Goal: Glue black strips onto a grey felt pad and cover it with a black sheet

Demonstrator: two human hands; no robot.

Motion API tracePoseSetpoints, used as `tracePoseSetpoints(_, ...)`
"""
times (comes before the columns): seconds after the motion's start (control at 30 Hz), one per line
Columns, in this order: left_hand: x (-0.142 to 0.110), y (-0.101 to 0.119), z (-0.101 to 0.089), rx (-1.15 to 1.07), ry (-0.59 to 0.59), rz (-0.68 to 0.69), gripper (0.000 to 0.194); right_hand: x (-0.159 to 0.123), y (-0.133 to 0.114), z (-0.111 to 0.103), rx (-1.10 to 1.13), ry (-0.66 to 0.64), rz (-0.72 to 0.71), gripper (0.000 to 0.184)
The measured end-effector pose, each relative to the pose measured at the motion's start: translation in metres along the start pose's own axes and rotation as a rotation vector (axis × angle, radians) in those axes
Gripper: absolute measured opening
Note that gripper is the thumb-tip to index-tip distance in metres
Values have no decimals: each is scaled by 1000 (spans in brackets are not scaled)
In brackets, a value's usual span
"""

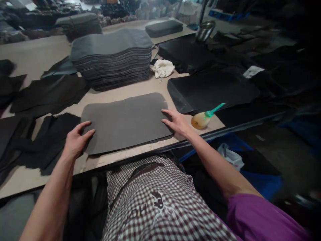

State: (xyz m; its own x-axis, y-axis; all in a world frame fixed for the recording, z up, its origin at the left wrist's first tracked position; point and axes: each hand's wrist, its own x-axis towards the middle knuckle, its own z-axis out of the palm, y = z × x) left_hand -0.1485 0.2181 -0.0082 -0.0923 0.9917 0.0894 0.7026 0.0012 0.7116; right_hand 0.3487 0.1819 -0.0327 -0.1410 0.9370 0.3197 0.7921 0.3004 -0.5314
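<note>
A flat dark grey sheet [127, 122] with rounded corners lies in front of me near the table's front edge. It looks like a thin stack, with a dark layer showing at its lower edge. My left hand [76, 137] grips its left end, thumb and forefinger on the top face. At the opposite end, my right hand [177, 122] holds the right edge in the same way. The remaining fingers of both hands are mostly hidden at the sides. Just right of my right hand stands a yellowish squeeze bottle [200, 120] with a green nozzle.
Behind the sheet rises a tall stack of grey sheets [112, 63]. A crumpled white cloth [163, 68] lies beside it. Black material [213, 88] covers the table's right side, and dark scraps [54, 140] lie at left. A metal cup [205, 30] stands farther back.
</note>
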Motion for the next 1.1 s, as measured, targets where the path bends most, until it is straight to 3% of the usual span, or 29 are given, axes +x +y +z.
tracePoseSetpoints(0.17, -1, 12, -4, -61, -15, 149, 50, -9, -16, 3, -338, 190, -86, 62)
tracePoseSetpoints(0.23, 3, 10, -7, -59, -33, 180, 46, -12, -18, 8, -325, 148, -171, 47)
tracePoseSetpoints(0.3, 6, 7, -10, -64, -53, 186, 44, -14, -16, 14, -241, 15, -241, 34)
tracePoseSetpoints(0.4, 8, 1, -9, -70, -72, 195, 43, -16, -9, 21, -205, -75, -227, 31)
tracePoseSetpoints(0.73, 10, -18, 7, 47, -52, 302, 43, -14, -8, 19, -226, -87, -166, 40)
tracePoseSetpoints(1.1, 6, -8, -3, -9, -39, 294, 41, -11, -11, 19, -201, -106, -150, 34)
